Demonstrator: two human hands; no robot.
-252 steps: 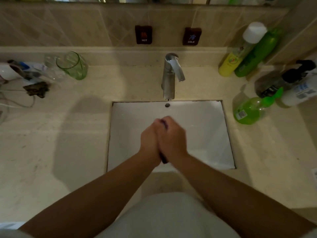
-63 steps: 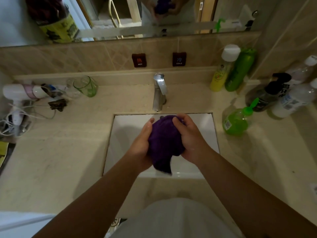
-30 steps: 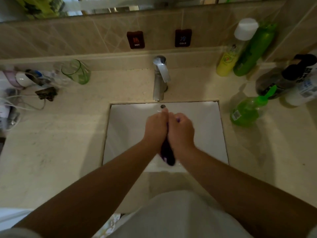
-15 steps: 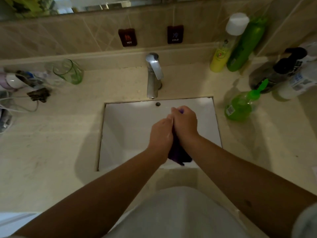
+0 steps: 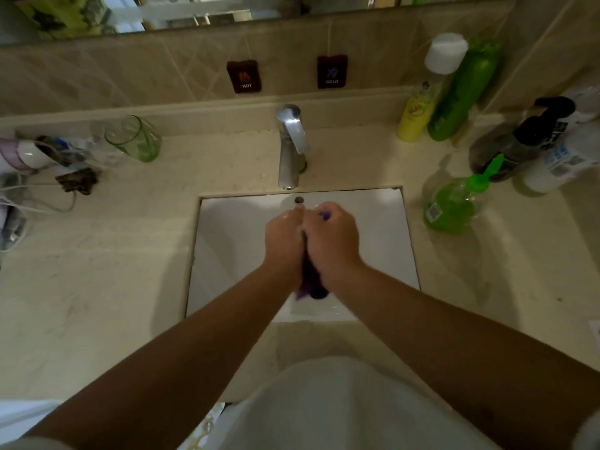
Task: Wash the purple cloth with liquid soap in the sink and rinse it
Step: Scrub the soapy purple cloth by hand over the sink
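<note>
"HOT" tag (image 5: 244,76) — "COLD" tag (image 5: 332,72) — on wall tiles (image 5: 130,76)

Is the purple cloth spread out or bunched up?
Bunched up: the purple cloth is squeezed between the left hand and right hand, with only small ends showing.

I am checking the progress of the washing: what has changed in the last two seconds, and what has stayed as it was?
The purple cloth, earlier a loose bundle held up, is now squeezed thin between the left hand and right hand, low over the sink. No water is visible at the tap; the green soap bottle has not moved.
</note>
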